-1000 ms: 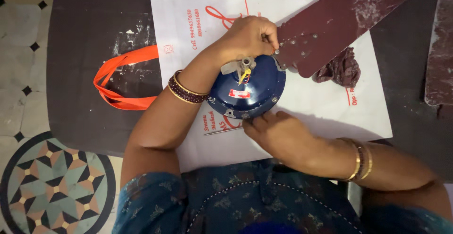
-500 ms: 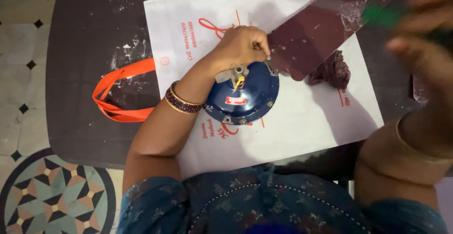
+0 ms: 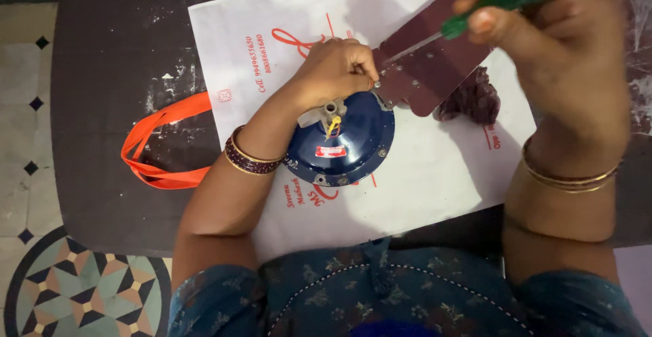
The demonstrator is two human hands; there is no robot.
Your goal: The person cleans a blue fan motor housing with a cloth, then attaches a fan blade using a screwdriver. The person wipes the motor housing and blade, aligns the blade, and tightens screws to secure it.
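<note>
A round dark blue fan motor housing (image 3: 343, 148) lies on a white printed bag (image 3: 435, 167). A maroon fan blade (image 3: 435, 62) meets its upper right rim. My left hand (image 3: 336, 68) pinches a small screw where the blade's bracket joins the housing. My right hand (image 3: 564, 45) is raised close to the camera, shut on a green-handled screwdriver (image 3: 499, 4) whose metal shaft slants down-left toward the blade's screw holes.
The bag's orange handle (image 3: 159, 147) loops off to the left on a dark dusty table (image 3: 115, 72). A crumpled maroon cloth (image 3: 472, 99) lies beside the blade. A patterned tile floor (image 3: 75, 289) shows at lower left.
My right hand left the housing's lower edge, picked up the thin screwdriver that lay there, and rose to the upper right. My left hand stayed at the blade joint.
</note>
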